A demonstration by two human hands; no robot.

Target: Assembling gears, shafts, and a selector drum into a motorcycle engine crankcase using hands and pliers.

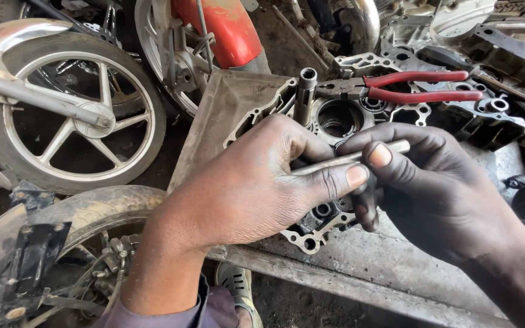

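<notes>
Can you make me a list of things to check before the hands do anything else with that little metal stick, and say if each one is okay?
1. Both hands on the thin metal rod: ok. The left hand and right hand pinch it between their fingertips.
2. Rod clear of the engine casing: ok, it is held above it.
3. Upright hollow shaft standing in the casing: ok, unblocked.
4. Red-handled pliers out of the way: ok, they lie on the parts behind.
5. Rod's hidden end: cannot tell, the left hand covers it.
</notes>
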